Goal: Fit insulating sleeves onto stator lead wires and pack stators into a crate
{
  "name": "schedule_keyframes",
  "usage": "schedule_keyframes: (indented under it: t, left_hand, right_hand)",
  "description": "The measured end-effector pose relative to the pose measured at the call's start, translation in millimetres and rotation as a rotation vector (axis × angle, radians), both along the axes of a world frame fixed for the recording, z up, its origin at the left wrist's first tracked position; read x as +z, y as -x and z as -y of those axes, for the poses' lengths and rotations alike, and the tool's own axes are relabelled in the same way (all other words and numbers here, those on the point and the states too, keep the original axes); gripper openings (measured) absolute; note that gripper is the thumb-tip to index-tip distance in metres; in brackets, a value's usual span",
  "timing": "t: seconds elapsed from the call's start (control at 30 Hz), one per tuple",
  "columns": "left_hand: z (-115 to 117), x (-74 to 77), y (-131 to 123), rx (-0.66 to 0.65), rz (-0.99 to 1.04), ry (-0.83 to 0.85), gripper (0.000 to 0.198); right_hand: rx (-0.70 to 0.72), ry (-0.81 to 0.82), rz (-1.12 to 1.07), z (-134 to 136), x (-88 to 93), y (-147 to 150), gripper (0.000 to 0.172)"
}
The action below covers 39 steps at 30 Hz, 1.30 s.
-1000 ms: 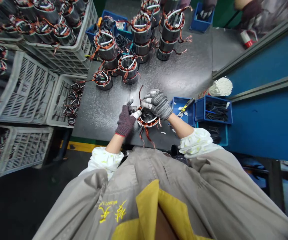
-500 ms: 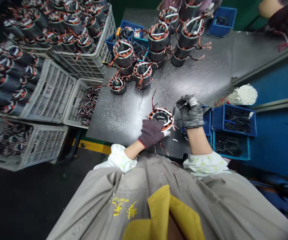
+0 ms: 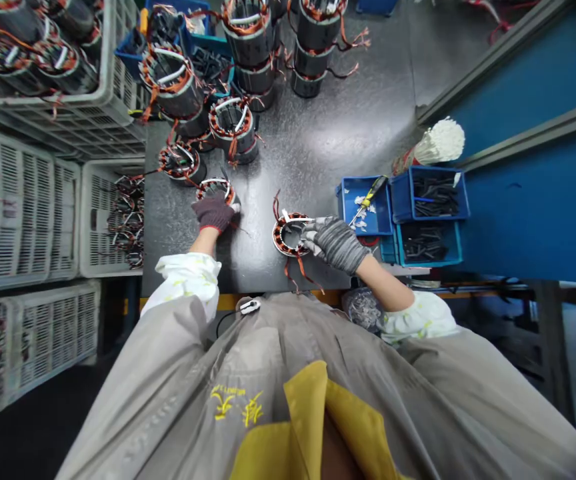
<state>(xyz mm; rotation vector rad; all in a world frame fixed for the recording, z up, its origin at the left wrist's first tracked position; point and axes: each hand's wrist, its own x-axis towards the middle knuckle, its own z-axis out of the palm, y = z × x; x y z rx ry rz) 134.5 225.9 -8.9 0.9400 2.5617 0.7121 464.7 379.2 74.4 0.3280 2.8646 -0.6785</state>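
My left hand (image 3: 215,212), in a dark maroon knitted glove, is closed on the near side of a wound motor stator (image 3: 219,187) at the left of the table. In front of me lies another stator (image 3: 279,238), its copper windings facing up and reddish leads trailing toward my lap. My right hand (image 3: 335,243), in a grey striped glove, reaches over its right rim with the fingers closed there. A white strip (image 3: 295,219) lies across the far side of that ring. The right fingertips are partly hidden inside the rim.
Stacked stators (image 3: 248,53) stand at the back left. Grey crates (image 3: 18,207) flank the table's left side. On the right are a blue bin (image 3: 367,220) with a yellow-handled screwdriver (image 3: 372,193), bins of black pieces (image 3: 433,193), and a bundle of white sticks (image 3: 441,141).
My left hand has moved left from the front stator to one standing near the stacks. My right hand has come down and left onto the front stator. The view has shifted right.
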Motion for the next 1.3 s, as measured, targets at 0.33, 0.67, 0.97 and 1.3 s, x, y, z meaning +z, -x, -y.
schedule_keyframes:
  t: [0.33, 0.67, 0.97, 1.3]
  left_hand:
    - [-13, 70.4, -149, -0.6, 0.273, 0.179, 0.05]
    - [20, 56.5, -126, -0.174, 0.463, -0.102, 0.064]
    - [10, 24.6, -146, 0.045, 0.479, -0.055, 0.043]
    - [12, 20.3, -150, 0.033, 0.469, -0.021, 0.032]
  right_hand:
    - [-0.193, 0.17, -0.226, -34, -31.8, -13, 0.026]
    - [0.078, -0.093, 0.059, 20, -18.9, 21, 0.025]
    - [-0.548, 0.164, -0.357, 59, -69.2, -11, 0.032]
    - [-0.721, 0.288, -0.478, 57, -66.8, -27, 0.03]
